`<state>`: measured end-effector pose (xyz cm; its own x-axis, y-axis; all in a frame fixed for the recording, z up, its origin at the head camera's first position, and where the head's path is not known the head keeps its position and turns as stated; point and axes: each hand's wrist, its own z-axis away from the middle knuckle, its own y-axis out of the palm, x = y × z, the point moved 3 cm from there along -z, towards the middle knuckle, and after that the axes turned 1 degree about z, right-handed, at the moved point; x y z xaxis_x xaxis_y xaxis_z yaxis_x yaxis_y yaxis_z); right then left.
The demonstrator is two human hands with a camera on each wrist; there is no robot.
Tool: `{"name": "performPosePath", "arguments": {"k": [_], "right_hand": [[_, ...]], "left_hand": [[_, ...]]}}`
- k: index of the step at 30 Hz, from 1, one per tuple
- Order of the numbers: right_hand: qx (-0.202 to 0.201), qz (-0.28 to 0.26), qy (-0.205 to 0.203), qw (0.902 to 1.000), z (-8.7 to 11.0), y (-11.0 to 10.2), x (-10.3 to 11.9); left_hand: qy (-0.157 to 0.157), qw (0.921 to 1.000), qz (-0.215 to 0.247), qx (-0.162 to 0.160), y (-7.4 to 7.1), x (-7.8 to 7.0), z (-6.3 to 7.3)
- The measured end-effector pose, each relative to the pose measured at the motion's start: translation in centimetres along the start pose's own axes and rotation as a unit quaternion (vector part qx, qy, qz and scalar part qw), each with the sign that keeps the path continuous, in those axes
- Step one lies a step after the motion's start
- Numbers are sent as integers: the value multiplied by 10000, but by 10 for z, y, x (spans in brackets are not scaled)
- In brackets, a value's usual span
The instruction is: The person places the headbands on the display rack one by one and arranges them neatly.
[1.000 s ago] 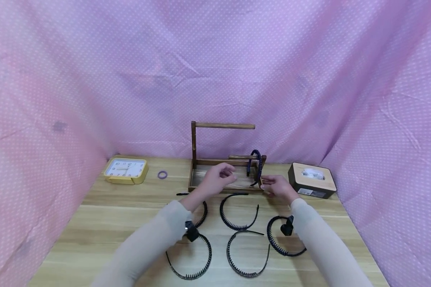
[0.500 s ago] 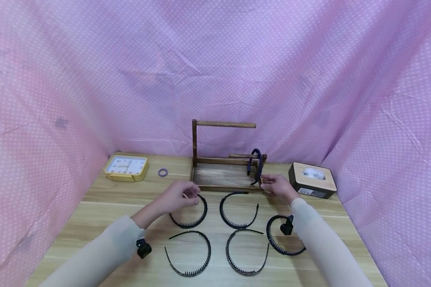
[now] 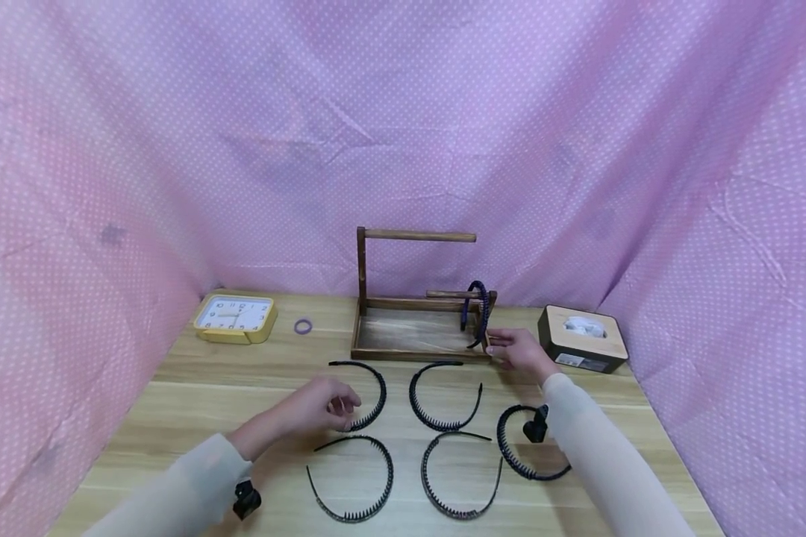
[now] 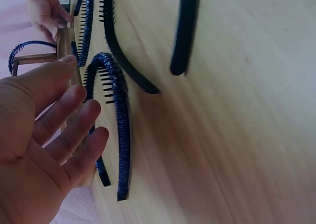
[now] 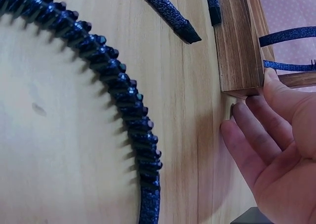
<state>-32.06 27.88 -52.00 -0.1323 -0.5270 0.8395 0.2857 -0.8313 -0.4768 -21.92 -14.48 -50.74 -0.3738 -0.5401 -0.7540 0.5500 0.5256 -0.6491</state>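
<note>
My left hand [image 3: 319,405], its fingers loosely bent, is over the left side of a dark toothed headband [image 3: 381,395] on the table. The left wrist view shows nothing between its spread fingers, with the blue-black headband [image 4: 122,130] just beyond them. At the right front corner of a brown wooden rack [image 3: 416,356] with a tray base, my right hand [image 3: 520,350] pinches the wood. Its thumb lies on top of the wall, fingers on the outer side, in the right wrist view. One dark blue headband [image 3: 486,313] hangs on the rack's short lower bar.
Other headbands lie on the table: one right of centre [image 3: 443,426], two nearer the front, and one by the right forearm [image 3: 510,447]. A yellow clock [image 3: 236,317] and a purple ring [image 3: 303,327] are at left, a tissue box [image 3: 583,337] at right.
My left hand has moved from in front of the rack leftward and toward me, down to the upper left headband. The right hand stays at the rack's corner.
</note>
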Motion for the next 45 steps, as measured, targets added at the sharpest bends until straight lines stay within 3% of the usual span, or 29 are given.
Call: {"name": "performPosePath", "arguments": {"k": [7,14,23,33,39,42,45], "right_hand": [[205,20,-237,9995,0,0,-4],[376,-56,-222,9990,1,-3,-11],[310,-120,-155,9993,-1,-3,-9],[299,-45,-227,9993,-2,-1,-6],[218,2,-206,9995,0,0,-5],[197,-11,-152,9997,1,0,-5],[192,-23,-119,9997,1,0,-4]], "left_hand": [[-7,9999,-135,52,5,-1,6],[-17,9996,-290,62,8,1,6],[-143,9977,-659,28,11,7,5],[-211,9969,-751,62,12,6,6],[-2,9920,-1256,156,13,6,6],[205,9876,-1553,44,11,4,7],[274,9876,-1540,-150,6,-1,13]]}}
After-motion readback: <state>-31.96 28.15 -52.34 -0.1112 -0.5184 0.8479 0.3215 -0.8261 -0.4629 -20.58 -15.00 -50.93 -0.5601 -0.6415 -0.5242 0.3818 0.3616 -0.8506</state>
